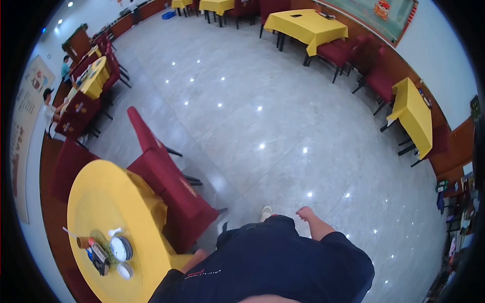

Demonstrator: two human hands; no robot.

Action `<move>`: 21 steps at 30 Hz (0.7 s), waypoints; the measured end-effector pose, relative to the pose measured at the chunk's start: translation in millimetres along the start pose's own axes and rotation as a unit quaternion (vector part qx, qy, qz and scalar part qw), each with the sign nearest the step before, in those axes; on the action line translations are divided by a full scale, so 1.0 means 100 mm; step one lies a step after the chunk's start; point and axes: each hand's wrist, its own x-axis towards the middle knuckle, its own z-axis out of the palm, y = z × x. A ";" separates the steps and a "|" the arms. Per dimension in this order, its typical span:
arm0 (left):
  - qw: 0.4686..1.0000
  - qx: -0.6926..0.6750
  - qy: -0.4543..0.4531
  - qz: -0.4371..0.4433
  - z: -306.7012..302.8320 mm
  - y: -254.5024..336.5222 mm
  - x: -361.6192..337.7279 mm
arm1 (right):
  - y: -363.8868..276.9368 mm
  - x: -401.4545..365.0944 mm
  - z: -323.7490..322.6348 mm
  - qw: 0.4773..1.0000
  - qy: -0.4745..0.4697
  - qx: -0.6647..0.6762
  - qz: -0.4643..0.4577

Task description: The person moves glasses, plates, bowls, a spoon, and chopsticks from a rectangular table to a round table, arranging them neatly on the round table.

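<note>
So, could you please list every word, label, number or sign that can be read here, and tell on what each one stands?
None can be read for certain.
Shirt: red and white lettering, too small to read.
Poster on the left wall: lines of writing, too blurred to read.
Chairs at left: pale marks on the backs, too small to tell if they are words.

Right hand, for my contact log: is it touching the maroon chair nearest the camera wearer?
Apart. The head view shows it plainly: a stretch of grey floor and a shoe separate the right hand from the maroon chair.
</note>
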 end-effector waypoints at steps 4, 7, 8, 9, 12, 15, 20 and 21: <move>0.984 0.169 0.042 0.033 -0.65 1.62 0.34 | 0.05 0.50 -0.58 0.977 0.079 -0.165 -0.111; 0.989 0.071 0.098 0.083 -0.74 1.85 0.80 | -0.53 0.68 -0.89 0.961 0.139 -0.131 -0.200; 0.989 0.070 0.096 0.083 -0.76 1.85 0.94 | -0.75 0.81 -0.94 0.965 0.134 -0.088 -0.208; 0.995 -0.006 0.075 0.062 -0.76 1.83 1.07 | -0.97 0.94 -1.00 0.967 0.130 -0.044 -0.217; 0.978 -0.189 -0.054 -0.066 -0.72 1.58 1.54 | -1.67 1.04 -1.26 0.966 0.092 0.045 -0.238; 0.993 -0.057 -0.103 0.028 -0.69 1.26 2.20 | -2.12 1.07 -1.67 0.966 0.004 0.131 -0.222; 0.866 0.312 -0.130 0.368 -1.07 0.85 3.12 | -1.40 1.77 -2.25 0.986 0.098 0.070 -0.115; 0.942 0.196 -0.124 0.243 -1.28 1.02 3.34 | -1.13 1.90 -2.36 0.996 0.060 0.003 -0.064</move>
